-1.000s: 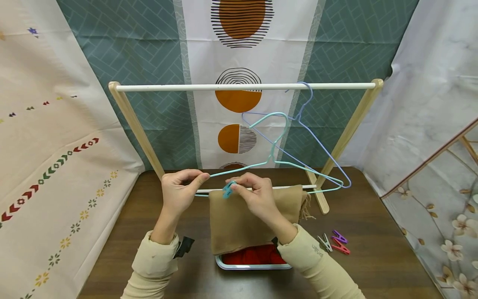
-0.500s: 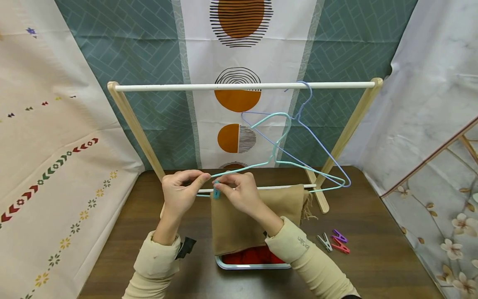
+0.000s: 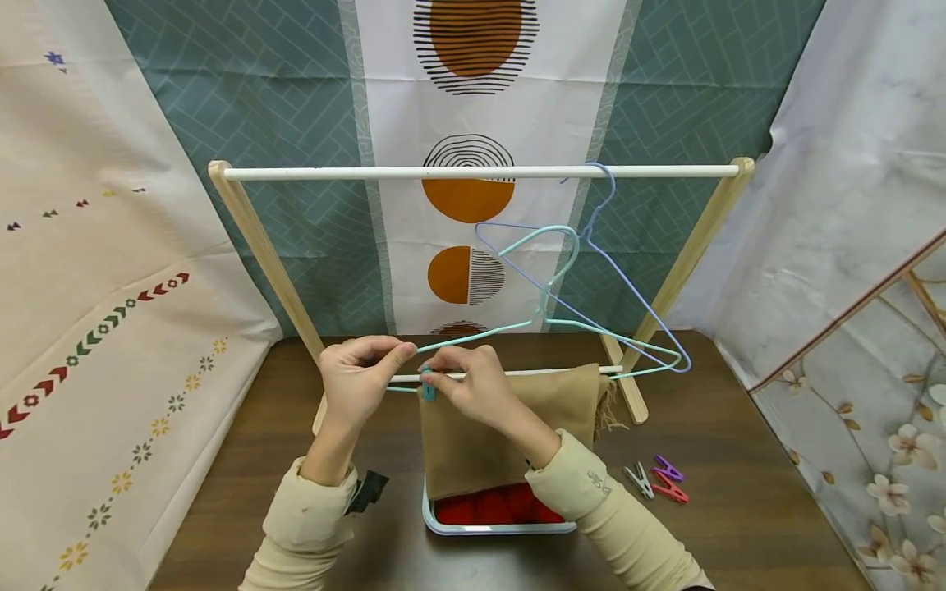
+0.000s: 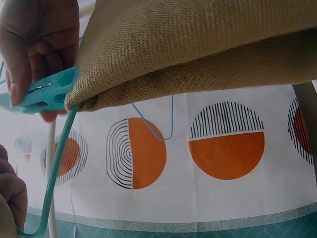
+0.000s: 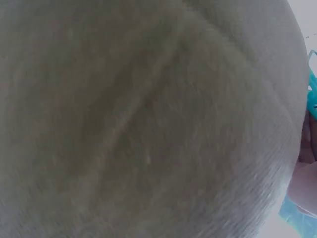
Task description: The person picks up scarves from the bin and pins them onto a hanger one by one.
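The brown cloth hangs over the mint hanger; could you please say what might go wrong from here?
The teal clip, pinched by the right hand, is at the edge of the brown cloth and might slip. The mint hanger is off the upper rail, held by the left hand near one end; it might tip and drop the cloth.

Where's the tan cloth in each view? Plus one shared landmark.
Head: tan cloth below centre, partly behind the right hand.
Left wrist: cloth across the top, to the right edge.
Right wrist: cloth fills most of the picture, blurred.
Landmark: teal clothespin, at the cloth's left end in head and left wrist; probably the teal sliver at right wrist's right edge.
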Tool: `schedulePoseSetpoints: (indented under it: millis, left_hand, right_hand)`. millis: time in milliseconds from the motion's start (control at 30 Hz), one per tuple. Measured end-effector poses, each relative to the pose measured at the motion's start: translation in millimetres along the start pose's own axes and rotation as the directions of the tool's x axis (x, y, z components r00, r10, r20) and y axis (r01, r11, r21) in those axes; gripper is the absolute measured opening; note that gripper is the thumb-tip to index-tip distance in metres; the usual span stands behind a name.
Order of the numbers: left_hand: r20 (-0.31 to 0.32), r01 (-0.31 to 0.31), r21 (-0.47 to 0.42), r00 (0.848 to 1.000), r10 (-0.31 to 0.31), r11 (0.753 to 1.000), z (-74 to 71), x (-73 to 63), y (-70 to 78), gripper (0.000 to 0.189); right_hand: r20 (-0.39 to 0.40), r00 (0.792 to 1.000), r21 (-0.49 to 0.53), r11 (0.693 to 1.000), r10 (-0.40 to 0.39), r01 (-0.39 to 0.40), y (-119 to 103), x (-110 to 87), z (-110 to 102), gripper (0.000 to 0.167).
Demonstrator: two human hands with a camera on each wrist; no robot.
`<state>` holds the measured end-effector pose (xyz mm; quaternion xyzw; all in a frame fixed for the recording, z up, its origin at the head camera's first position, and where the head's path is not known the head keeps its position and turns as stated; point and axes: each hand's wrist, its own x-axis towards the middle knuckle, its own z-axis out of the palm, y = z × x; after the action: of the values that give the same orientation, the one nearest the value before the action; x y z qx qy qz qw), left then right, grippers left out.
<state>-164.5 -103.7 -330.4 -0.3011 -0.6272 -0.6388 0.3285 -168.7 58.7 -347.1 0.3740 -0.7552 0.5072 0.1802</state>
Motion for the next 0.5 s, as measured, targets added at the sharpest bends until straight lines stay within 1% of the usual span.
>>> schedulePoseSetpoints:
  millis: [200,367,500]
  left_hand:
    - [0.009,0.031,0.013,0.999,-0.031,0.999,0.6,-0.8,-1.5,0.026]
    - [-0.003,0.060,0.029,0.998,-0.060,0.998,0.9,-3.0,-3.1,0.025]
    - [-0.009,0.067,0.019,0.998,-0.067,0.998,0.3,-4.3,-5.0,0.023]
  right_hand:
    - [0.026,0.998,-0.020,0.999,0.052,-0.051,-1.0,-0.7,-2.2,0.007]
    - [0.023,0.998,-0.054,0.997,0.053,-0.051,-1.4,-1.3,-2.0,0.012]
    - [0.003,0.998,-0.050,0.997,0.055,-0.055,-2.0,-1.9,-3.1,0.016]
